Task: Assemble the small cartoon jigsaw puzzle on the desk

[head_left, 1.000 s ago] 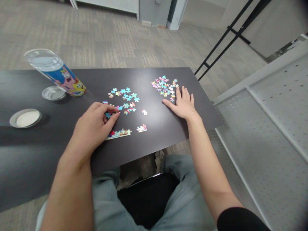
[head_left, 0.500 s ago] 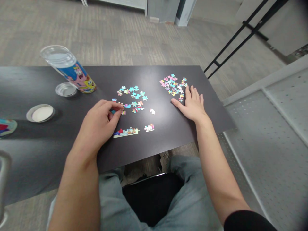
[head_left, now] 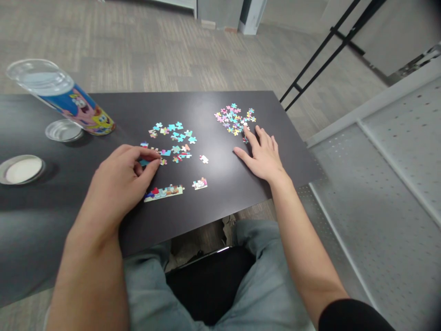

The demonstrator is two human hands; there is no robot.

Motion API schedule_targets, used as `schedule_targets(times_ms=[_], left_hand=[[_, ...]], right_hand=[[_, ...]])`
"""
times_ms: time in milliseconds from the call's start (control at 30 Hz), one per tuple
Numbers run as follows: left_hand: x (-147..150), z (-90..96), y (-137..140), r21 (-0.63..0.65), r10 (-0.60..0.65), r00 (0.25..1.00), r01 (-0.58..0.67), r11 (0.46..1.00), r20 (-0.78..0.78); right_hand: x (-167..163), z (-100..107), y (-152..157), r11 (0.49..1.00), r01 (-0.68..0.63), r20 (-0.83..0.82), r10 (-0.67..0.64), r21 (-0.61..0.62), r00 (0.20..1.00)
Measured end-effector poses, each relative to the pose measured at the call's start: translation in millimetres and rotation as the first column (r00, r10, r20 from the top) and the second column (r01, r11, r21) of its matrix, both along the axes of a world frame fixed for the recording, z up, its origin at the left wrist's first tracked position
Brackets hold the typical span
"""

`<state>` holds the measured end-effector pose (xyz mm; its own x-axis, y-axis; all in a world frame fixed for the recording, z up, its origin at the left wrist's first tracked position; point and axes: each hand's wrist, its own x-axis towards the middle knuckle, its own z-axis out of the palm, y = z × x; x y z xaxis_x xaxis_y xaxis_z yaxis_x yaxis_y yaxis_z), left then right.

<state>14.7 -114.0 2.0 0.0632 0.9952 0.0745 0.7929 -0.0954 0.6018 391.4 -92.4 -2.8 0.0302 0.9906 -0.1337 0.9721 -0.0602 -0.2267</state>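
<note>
My left hand (head_left: 119,184) is closed in a pinch at the left side of a loose group of jigsaw puzzle pieces (head_left: 176,137). One small puzzle piece (head_left: 163,162) shows right at its fingertips; whether it is gripped I cannot tell. Below lies a joined strip of pieces (head_left: 164,192), partly behind that hand. To its right are a small joined bit (head_left: 200,184) and a single pale piece (head_left: 204,159), picture side not visible. My right hand (head_left: 263,156) rests open, fingers spread, its index fingertip at the lower right edge of a denser pile of pieces (head_left: 231,120).
A clear-topped cartoon canister (head_left: 82,108) stands at the back left of the dark table (head_left: 220,202). Beside it lie a clear round lid (head_left: 64,130) and a shallow round lid with a white inside (head_left: 24,170). A perforated panel (head_left: 382,170) borders the right side.
The view has shifted, so everything sits further left. My right index finger has moved left onto the edge of the pile. My left hand keeps its pinch in nearly the same place.
</note>
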Motion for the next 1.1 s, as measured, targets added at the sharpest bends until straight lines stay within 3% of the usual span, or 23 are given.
schedule_targets(times_ms=[500, 867, 1100], left_hand=[[1.1, -0.3, 1.2, 0.009, 0.002, 1.000, -0.002, 1.000, 0.014], [1.4, -5.1, -1.1, 0.030, 0.088, 0.996, -0.089, 0.996, 0.033], [-5.8, -10.0, -2.2, 0.069, 0.213, 0.976, -0.211, 0.975, -0.033]], right_hand=[[-2.4, 1.4, 1.1, 1.000, 0.012, -0.009, -0.012, 0.010, 1.000], [2.0, -6.5, -2.7, 1.000, 0.007, -0.076, -0.005, 0.028, 0.997], [-32.8, -0.8, -4.8, 0.988, -0.138, -0.154, 0.148, 0.075, 0.977]])
